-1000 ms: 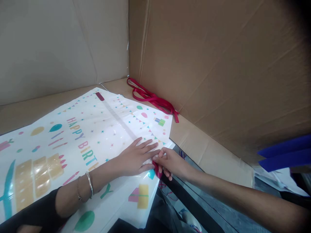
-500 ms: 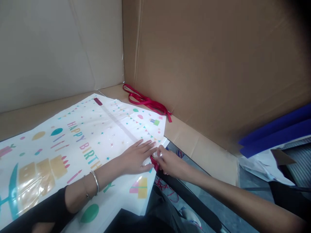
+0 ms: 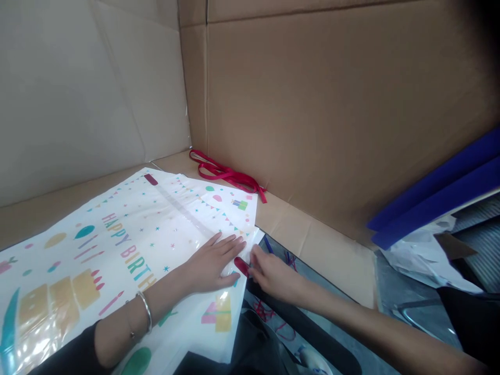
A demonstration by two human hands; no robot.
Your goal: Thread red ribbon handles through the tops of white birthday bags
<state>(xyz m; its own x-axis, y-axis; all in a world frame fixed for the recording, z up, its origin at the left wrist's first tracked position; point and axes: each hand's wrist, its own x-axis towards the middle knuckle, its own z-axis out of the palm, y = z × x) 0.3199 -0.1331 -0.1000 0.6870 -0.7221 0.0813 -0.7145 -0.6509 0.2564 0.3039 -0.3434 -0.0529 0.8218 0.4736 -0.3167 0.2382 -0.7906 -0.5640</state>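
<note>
A large white plastic bag (image 3: 187, 229) printed with "HAPPY BIRTH", cake, balloons and stars lies flat over the work surface; it looks like a stack. My left hand (image 3: 213, 265) rests on it palm down, fingers spread, near its right edge. Just beyond that thumb, a short length of red ribbon (image 3: 241, 265) lies at the bag's edge. My right hand (image 3: 269, 271) is closed at the ribbon's outer end, fingers curled; its fingertips are partly hidden. A dark red strip (image 3: 150, 179) sits at the far end of a pale band across the bag.
Loose red ribbon (image 3: 230, 174) is heaped by the back corner. Tall cardboard walls (image 3: 312, 104) rise behind and at the left. Blue pieces (image 3: 437, 192) and crumpled white plastic (image 3: 425, 255) are at the right. Red strands (image 3: 263, 310) lie below the surface's edge.
The view has shifted slightly, so the bag sits lower and further left. My right hand has drawn a little away from the left, showing more of the red ribbon. My left hand stays flat.
</note>
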